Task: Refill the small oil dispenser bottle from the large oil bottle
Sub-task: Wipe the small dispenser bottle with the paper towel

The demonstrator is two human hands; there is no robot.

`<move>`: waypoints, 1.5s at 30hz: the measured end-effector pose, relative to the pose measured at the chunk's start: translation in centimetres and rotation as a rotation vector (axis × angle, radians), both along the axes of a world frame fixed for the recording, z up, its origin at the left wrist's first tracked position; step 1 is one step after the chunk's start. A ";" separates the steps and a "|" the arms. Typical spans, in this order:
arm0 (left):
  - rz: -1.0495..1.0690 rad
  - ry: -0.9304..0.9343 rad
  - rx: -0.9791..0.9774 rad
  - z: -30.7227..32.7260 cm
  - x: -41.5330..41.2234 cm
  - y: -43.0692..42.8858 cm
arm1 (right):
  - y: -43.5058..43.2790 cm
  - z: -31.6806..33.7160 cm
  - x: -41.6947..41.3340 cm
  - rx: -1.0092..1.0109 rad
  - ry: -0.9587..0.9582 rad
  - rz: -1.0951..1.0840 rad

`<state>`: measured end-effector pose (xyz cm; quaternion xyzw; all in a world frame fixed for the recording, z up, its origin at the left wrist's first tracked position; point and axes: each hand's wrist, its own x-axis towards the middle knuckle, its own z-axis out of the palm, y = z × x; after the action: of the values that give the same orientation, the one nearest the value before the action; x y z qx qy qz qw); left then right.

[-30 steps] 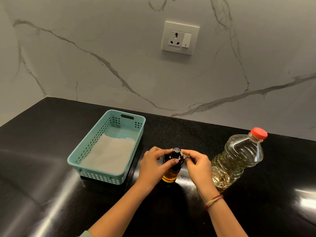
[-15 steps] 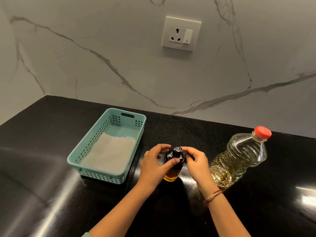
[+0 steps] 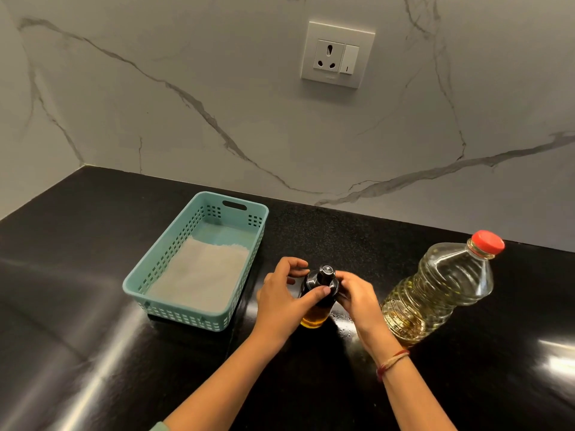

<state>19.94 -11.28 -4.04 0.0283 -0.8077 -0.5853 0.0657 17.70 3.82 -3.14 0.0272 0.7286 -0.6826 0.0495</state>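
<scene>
My left hand (image 3: 284, 301) has crept slightly round the cap (image 3: 323, 279); its fingers and those of my right hand (image 3: 357, 295) pinch it, I judge to unscrew it. The dispenser (image 3: 314, 318) stands lower centre on the desk (image 3: 93, 306), with the big bottle (image 3: 441, 287) near on its right for pouring.

We see two oil bottles standing.
Our small dispenser bottle (image 3: 315, 315), black-capped, nearly empty; large oil bottle (image 3: 438, 290), red-capped, near its right.

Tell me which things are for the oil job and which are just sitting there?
For the job: small dispenser bottle, left hand, right hand, large oil bottle.
Just sitting there: teal basket, wall socket.
</scene>
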 end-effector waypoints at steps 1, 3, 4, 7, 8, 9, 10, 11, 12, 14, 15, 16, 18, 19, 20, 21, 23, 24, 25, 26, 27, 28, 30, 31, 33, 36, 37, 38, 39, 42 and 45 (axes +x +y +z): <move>0.003 0.002 -0.002 0.0 0.0 0.0 | 0.0 0.4 -0.1 -0.009 0.031 0.001; 0.009 0.008 -0.002 0.0 0.1 0.0 | -0.1 0.6 -0.2 0.014 0.089 0.025; 0.009 0.006 -0.002 0.0 0.1 0.0 | -0.1 0.4 -0.3 0.028 0.108 0.030; 0.010 -0.001 -0.004 0.1 0.1 0.1 | 0.1 -1.6 -0.7 0.043 0.077 0.064; 0.014 -0.001 -0.005 0.2 0.2 0.1 | 0.1 -2.2 -0.7 0.055 0.039 0.080; 0.019 -0.001 -0.003 0.3 0.2 0.1 | 0.1 -2.8 -0.8 0.072 -0.001 0.087; 0.025 -0.002 -0.001 0.3 0.2 0.1 | 0.2 -3.3 -0.8 0.083 -0.028 0.092; 0.031 -0.004 0.002 0.3 0.3 0.1 | 0.1 -3.3 -0.7 0.089 -0.037 0.104; 0.035 -0.008 0.007 0.3 0.3 0.2 | 0.1 -3.1 -0.6 0.091 -0.034 0.121; 0.040 -0.014 0.019 0.3 0.4 0.2 | -0.1 -1.8 -0.7 0.065 -0.003 0.133; 0.040 -0.019 0.022 0.3 0.4 0.2 | -0.1 -1.1 -0.9 0.028 0.022 0.131; 0.039 -0.023 0.023 0.3 0.4 0.2 | -0.1 -0.4 -1.1 -0.001 0.050 0.131; 0.035 -0.028 0.024 0.4 0.3 0.2 | -0.2 0.7 -1.5 -0.017 0.100 0.140; 0.036 -0.030 0.024 0.4 0.3 0.2 | -0.3 0.8 -1.6 -0.011 0.109 0.145; 0.036 -0.032 0.025 0.4 0.3 0.2 | -0.5 0.8 -1.8 -0.008 0.108 0.148; 0.037 -0.034 0.029 0.4 0.3 0.2 | -0.6 0.6 -1.8 -0.003 0.095 0.152; 0.045 -0.037 0.045 0.3 0.4 0.3 | -1.0 -0.2 -1.7 0.010 0.041 0.151; 0.049 -0.035 0.048 0.3 0.4 0.3 | -1.1 -0.6 -1.6 0.021 0.009 0.143; 0.050 -0.034 0.047 0.3 0.5 0.3 | -1.2 -0.9 -1.5 0.025 -0.024 0.132; 0.052 -0.033 0.046 0.3 0.5 0.3 | -1.3 -1.3 -1.4 0.023 -0.056 0.118; 0.057 -0.031 0.045 0.3 0.5 0.3 | -1.3 -1.5 -1.4 0.019 -0.081 0.108; 0.065 -0.029 0.043 0.3 0.6 0.3 | -1.3 -1.6 -1.5 0.020 -0.095 0.099; 0.084 -0.025 0.032 0.4 0.6 0.3 | -1.2 -1.4 -1.9 0.013 -0.079 0.120; 0.091 -0.018 0.022 0.3 0.6 0.3 | -1.2 -1.2 -2.2 0.000 -0.055 0.141; 0.104 0.002 0.011 0.1 0.6 0.4 | -1.1 -0.8 -2.6 -0.035 0.002 0.160; 0.112 0.025 0.004 -0.1 0.5 0.5 | -1.1 -0.7 -2.7 -0.071 0.021 0.116; 0.112 0.027 0.007 -0.1 0.5 0.5 | -1.2 -1.0 -2.7 -0.079 -0.002 0.108; 0.111 0.030 0.014 -0.2 0.5 0.5 | -1.3 -1.6 -2.7 -0.078 -0.045 0.100; 0.109 0.032 0.023 -0.3 0.5 0.5 | -1.4 -2.1 -2.5 -0.079 -0.099 0.091; 0.107 0.031 0.051 -0.4 0.4 0.5 | -1.5 -3.5 -2.0 -0.078 -0.215 0.034; 0.105 0.016 0.065 -0.5 0.5 0.6 | -1.3 -2.8 -2.2 -0.022 -0.168 0.095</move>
<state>20.44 -10.70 -4.58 0.0682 -0.7851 -0.6071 0.1019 15.50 2.48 -5.94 0.0492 0.7147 -0.6829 0.1430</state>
